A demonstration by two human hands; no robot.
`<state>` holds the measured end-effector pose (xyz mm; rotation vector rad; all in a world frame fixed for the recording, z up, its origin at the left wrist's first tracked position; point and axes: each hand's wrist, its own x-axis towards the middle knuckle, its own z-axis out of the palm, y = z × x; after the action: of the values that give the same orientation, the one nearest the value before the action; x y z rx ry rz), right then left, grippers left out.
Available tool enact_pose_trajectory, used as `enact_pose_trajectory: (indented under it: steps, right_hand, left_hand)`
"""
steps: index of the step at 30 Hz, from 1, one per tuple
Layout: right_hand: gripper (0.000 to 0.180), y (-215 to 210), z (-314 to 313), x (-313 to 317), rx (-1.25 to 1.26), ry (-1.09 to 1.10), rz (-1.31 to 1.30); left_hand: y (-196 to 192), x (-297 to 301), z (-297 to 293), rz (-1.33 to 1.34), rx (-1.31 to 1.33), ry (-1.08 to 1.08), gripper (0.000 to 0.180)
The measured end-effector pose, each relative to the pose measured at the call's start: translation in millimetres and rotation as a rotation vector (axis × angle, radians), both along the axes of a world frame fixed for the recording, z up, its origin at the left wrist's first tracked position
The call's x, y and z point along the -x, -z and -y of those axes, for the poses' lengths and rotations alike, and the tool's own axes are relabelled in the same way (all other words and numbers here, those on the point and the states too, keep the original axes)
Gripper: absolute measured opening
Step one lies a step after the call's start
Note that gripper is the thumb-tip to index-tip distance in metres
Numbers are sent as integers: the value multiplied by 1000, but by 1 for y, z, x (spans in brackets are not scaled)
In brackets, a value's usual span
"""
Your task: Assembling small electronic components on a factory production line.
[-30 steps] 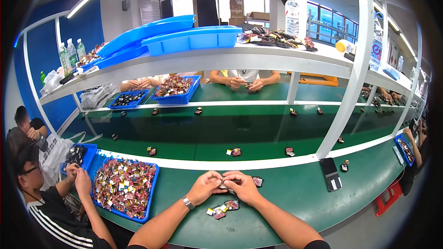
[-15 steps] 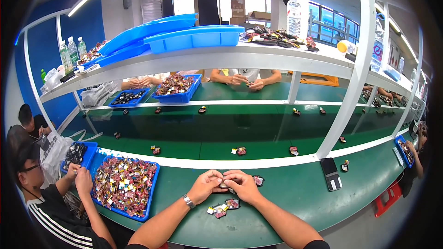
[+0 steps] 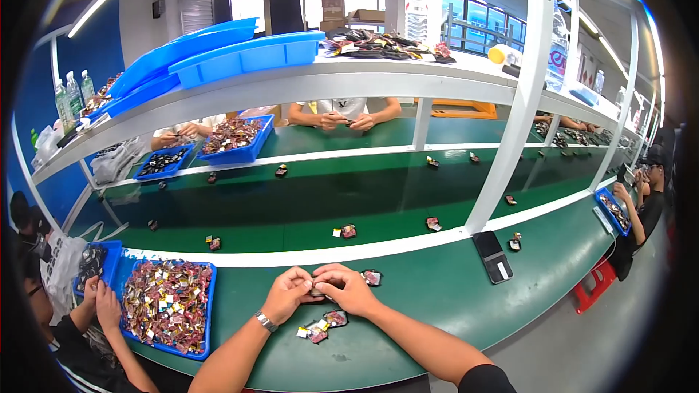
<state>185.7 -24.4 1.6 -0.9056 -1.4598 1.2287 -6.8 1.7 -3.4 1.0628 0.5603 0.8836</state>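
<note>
Green bench (image 3: 408, 327), hands (image 3: 349, 291), red-lettered bottle (image 3: 558, 58)

On workbench (image 3: 437, 309), left to right: far-left tray (image 3: 113, 266), heaped tray (image 3: 210, 306), cluster of small parts (image 3: 318, 331), single part (image 3: 372, 277) behind cluster, flat case (image 3: 493, 257), lone part (image 3: 515, 242) just right of case. Beyond workbench: conveyor belt (image 3: 328, 200), scattered parts (image 3: 349, 231) on it. Above belt, shelf (image 3: 291, 89): stacked trays (image 3: 247, 58) left, loose heap (image 3: 386, 45) right, bottle (image 3: 416, 11) behind heap.
</note>
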Motion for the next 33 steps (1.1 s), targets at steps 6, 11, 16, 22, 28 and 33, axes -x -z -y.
enact_pose_trajectory:
  steps: [6,11,16,22,28,33]
  right_hand:
    - [13,-2,2,-1,-218,120,179]
    - [11,-9,6,-6,-361,215,303]
    - [10,-14,8,-2,-497,263,412]
    - [10,-16,11,4,-541,357,458]
    - [11,-14,11,1,-551,318,463]
    - [14,-12,12,5,-555,336,472]
  left_hand:
    - [-15,-5,7,19,13,-9,28]
    - [-5,-8,2,48,45,45,25]
    - [-7,-6,3,46,34,29,23]
    - [-6,-7,5,89,42,38,23]
    - [-3,-8,2,80,29,43,22]
    - [-3,-6,3,78,50,29,22]
